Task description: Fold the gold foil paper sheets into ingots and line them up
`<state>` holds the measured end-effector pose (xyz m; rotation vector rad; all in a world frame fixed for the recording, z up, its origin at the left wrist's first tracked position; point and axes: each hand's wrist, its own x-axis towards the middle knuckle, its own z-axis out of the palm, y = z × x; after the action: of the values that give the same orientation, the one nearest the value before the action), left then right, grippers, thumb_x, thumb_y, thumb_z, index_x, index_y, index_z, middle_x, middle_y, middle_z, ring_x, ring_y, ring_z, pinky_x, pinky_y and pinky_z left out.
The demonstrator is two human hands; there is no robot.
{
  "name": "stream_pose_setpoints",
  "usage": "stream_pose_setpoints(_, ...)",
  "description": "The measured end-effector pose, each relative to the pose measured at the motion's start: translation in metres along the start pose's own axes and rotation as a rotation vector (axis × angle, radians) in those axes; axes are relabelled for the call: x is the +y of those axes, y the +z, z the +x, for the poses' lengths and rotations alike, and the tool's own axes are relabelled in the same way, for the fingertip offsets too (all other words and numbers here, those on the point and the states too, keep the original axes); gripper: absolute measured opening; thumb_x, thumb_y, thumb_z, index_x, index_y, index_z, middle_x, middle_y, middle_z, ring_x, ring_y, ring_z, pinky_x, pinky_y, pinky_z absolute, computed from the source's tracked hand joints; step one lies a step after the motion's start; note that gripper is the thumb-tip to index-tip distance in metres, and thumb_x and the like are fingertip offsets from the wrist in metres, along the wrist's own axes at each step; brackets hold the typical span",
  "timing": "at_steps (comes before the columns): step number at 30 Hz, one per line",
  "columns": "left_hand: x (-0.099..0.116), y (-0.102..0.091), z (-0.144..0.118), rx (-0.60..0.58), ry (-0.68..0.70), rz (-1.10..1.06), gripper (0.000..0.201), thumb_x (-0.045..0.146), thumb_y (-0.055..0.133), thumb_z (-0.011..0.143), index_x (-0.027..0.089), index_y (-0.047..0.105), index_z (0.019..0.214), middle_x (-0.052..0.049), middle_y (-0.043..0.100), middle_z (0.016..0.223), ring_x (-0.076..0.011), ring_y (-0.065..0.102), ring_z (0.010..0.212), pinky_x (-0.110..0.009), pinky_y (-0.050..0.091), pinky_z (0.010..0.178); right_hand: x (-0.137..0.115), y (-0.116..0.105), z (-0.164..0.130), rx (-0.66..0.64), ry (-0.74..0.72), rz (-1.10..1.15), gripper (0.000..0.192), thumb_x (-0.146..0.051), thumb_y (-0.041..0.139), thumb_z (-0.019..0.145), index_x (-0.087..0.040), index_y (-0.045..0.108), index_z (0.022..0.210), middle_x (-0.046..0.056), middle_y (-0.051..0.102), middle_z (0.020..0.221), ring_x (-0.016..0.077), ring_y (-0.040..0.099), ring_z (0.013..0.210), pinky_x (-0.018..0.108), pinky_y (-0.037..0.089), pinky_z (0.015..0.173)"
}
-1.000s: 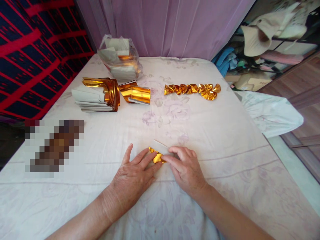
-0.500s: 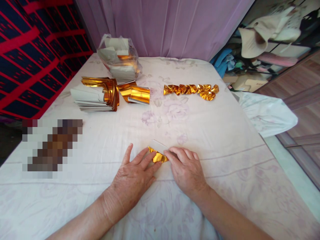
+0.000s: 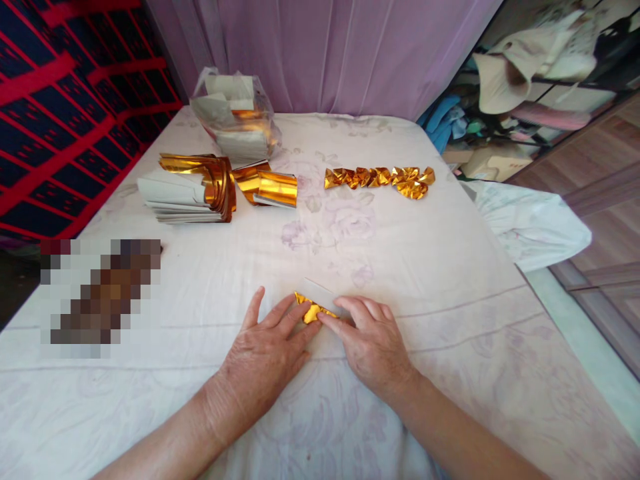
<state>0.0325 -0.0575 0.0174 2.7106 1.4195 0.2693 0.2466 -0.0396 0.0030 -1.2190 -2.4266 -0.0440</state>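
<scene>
A small sheet of gold foil paper with a pale back lies partly folded on the cloth in front of me. Its gold side faces up along a slanted fold, and a pale flap shows beyond it. My left hand rests on its left part with fingers spread and the little finger raised, pressing it down. From the right, my right hand grips the same paper, thumb on the gold part and curled index finger at the pale edge. The paper under the fingertips is hidden.
A fanned stack of gold foil sheets and a loose curled bundle lie at the back left, before a plastic bag of more sheets. A row of folded gold pieces lies at the back right. A pixelated patch covers something at left.
My right thumb has moved left over the gold part, and less gold shows at its right end. My left hand stays in place on the paper. The view has shifted slightly.
</scene>
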Motion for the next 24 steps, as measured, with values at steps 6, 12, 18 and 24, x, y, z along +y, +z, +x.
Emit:
stream_pose_setpoints(6, 0.0, -0.001, 0.0, -0.009, -0.009, -0.009, 0.038, 0.039, 0.058, 0.093, 0.038, 0.055, 0.13, 0.002, 0.058, 0.139, -0.0247, 0.048, 0.132, -0.06, 0.01, 0.118, 0.004, 0.0, -0.002, 0.018, 0.024, 0.006, 0.036, -0.009, 0.051, 0.091, -0.029, 0.07, 0.114, 0.005, 0.067, 0.108, 0.0198, 0.053, 0.096, 0.034, 0.035, 0.077)
stream_pose_setpoints(12, 0.0, 0.001, 0.0, 0.005, -0.009, -0.009, 0.036, 0.04, 0.06, 0.092, 0.037, 0.058, 0.127, 0.002, 0.06, 0.137, -0.0253, 0.05, 0.13, -0.06, 0.011, 0.118, 0.008, -0.005, -0.003, 0.072, -0.02, 0.09, 0.033, -0.009, 0.045, 0.094, -0.022, 0.071, 0.109, 0.005, 0.069, 0.103, 0.0197, 0.054, 0.093, 0.034, 0.037, 0.079)
stream_pose_setpoints(18, 0.0, 0.0, 0.001, 0.026, -0.011, -0.031, 0.035, 0.038, 0.06, 0.091, 0.036, 0.06, 0.126, 0.001, 0.061, 0.135, -0.0255, 0.05, 0.13, -0.059, 0.013, 0.118, 0.003, -0.006, -0.002, 0.038, -0.034, 0.108, 0.033, -0.009, 0.047, 0.092, -0.026, 0.072, 0.107, 0.003, 0.069, 0.097, 0.0195, 0.052, 0.086, 0.034, 0.035, 0.073)
stream_pose_setpoints(24, 0.0, 0.001, 0.002, 0.051, -0.005, -0.063, 0.034, 0.037, 0.062, 0.09, 0.035, 0.062, 0.124, 0.0, 0.063, 0.133, -0.0254, 0.053, 0.128, -0.058, 0.012, 0.119, 0.013, -0.008, -0.004, 0.066, 0.003, 0.116, 0.034, -0.005, 0.048, 0.088, -0.023, 0.071, 0.105, 0.003, 0.069, 0.094, 0.0192, 0.053, 0.085, 0.035, 0.037, 0.072)
